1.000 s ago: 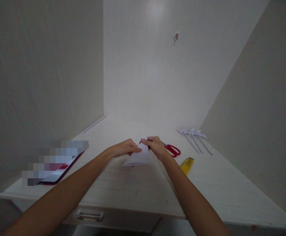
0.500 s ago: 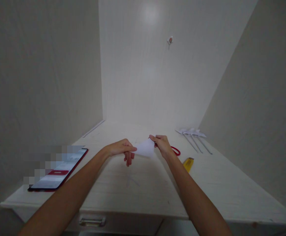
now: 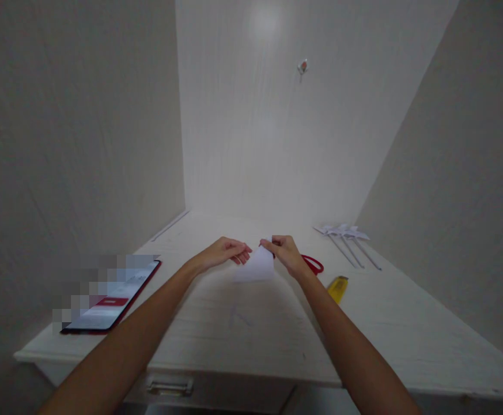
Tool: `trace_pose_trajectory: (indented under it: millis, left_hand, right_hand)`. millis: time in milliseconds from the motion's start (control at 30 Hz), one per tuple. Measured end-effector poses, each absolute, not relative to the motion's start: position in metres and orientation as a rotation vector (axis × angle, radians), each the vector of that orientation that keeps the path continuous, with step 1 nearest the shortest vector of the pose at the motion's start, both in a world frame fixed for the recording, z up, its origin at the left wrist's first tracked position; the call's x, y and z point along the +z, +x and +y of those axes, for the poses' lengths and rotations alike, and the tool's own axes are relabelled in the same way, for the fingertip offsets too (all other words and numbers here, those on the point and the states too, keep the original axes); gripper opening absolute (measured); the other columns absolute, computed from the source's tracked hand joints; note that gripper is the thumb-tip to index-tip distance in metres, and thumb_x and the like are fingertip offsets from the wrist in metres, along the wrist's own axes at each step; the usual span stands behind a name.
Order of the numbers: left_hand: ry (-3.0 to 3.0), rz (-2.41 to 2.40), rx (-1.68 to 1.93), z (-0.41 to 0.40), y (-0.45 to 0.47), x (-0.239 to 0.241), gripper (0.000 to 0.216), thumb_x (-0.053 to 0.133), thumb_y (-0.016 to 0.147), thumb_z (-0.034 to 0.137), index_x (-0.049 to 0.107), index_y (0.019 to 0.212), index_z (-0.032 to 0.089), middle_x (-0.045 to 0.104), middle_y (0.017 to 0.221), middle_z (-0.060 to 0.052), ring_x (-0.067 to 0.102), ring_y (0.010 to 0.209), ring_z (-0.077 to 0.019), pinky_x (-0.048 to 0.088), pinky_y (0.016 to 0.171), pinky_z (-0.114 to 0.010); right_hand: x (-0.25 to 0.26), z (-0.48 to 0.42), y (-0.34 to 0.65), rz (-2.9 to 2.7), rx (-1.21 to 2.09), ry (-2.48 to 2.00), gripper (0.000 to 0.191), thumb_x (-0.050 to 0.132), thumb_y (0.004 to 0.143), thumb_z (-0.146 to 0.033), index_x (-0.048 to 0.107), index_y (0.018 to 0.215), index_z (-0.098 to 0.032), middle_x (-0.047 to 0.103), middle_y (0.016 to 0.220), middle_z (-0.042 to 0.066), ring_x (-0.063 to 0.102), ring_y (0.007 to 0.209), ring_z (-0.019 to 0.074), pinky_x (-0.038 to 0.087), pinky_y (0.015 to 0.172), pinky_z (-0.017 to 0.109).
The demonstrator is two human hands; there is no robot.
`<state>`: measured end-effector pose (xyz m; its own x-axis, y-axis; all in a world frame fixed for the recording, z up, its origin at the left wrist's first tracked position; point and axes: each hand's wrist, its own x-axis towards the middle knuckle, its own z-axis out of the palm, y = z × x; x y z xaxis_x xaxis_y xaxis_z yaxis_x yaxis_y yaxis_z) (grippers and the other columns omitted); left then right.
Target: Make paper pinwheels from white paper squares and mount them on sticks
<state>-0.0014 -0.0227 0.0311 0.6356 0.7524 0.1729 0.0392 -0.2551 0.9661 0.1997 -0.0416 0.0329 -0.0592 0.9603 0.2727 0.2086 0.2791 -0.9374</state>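
Observation:
A small white piece of paper (image 3: 255, 268) hangs over the middle of the table, its top corner pinched between the thumb and fingers of my right hand (image 3: 282, 249). Just left of the paper is my left hand (image 3: 229, 252), fingers stretched toward its slanted edge and slightly apart, with nothing visible in them. Behind my right wrist shows a red loop-shaped handle (image 3: 314, 264); the rest of that object is hidden. A yellow cutter (image 3: 338, 288) lies beside my right forearm, partly covered by it.
Several white folded-paper shapes on thin sticks (image 3: 346, 233) lie at the back right. A tablet-like device (image 3: 117, 311) with a lit screen lies at the left. A thin strip (image 3: 171, 225) runs along the left wall. Walls enclose the table on three sides; a drawer handle (image 3: 170, 387) is below.
My left hand has let go of the paper's left corner, and its fingers have moved up and right. The paper now hangs lower from my right hand. The view has shifted slightly.

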Motion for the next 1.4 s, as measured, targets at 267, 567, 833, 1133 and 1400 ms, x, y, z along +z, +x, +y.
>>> trace_pose_trajectory:
  millis: [267,567,833,1133,1400]
  left_hand:
    - [1.822,0.705,0.814,-0.027,0.007,0.024,0.019,0.062,0.067,0.027,0.059,0.073,0.01,0.052,0.052,0.003,0.044,0.046,-0.0058,0.033,0.046,-0.018]
    - [1.625,0.856,1.484,-0.02,-0.003,0.031,0.026,0.063,0.067,0.032,0.058,0.084,0.014,0.063,0.077,-0.003,0.058,0.065,-0.0116,0.047,0.056,-0.021]
    - [1.518,0.901,1.78,-0.018,-0.006,0.032,0.052,0.069,0.063,0.03,0.058,0.111,0.014,0.054,0.109,-0.008,0.062,0.071,-0.0121,0.054,0.069,-0.028]
    - [1.521,0.806,1.945,-0.017,-0.007,0.036,0.034,0.066,0.068,0.028,0.065,0.097,0.011,0.054,0.087,-0.004,0.059,0.067,-0.0101,0.055,0.066,-0.027]
    - [1.502,0.824,1.968,-0.017,-0.004,0.034,0.044,0.066,0.067,0.028,0.06,0.108,0.015,0.05,0.099,-0.005,0.06,0.069,-0.0074,0.051,0.072,-0.024]
  right_hand:
    - [0.042,-0.043,0.209,-1.844,0.395,-1.451,0.042,0.032,0.087,-0.042,0.063,0.082,-0.014,0.063,0.069,0.004,0.056,0.062,0.0117,0.039,0.057,0.023]
    - [0.025,-0.04,0.277,-1.817,0.132,-2.308,0.026,0.049,0.076,-0.015,0.061,0.096,-0.003,0.062,0.097,0.027,0.061,0.089,0.029,0.043,0.072,0.035]
    - [0.02,-0.038,0.271,-1.799,0.222,-2.313,0.026,0.048,0.076,-0.015,0.06,0.095,-0.002,0.06,0.1,0.029,0.058,0.094,0.0334,0.042,0.073,0.039]
    - [0.039,-0.036,0.247,-1.664,0.495,-1.845,0.017,0.038,0.081,-0.019,0.053,0.083,-0.011,0.059,0.08,0.011,0.055,0.073,0.0183,0.037,0.059,0.027]
    - [0.041,-0.06,0.181,-1.594,1.127,-1.114,0.028,0.052,0.073,-0.039,0.047,0.088,-0.016,0.038,0.064,-0.004,0.034,0.054,0.0085,0.029,0.05,0.022]
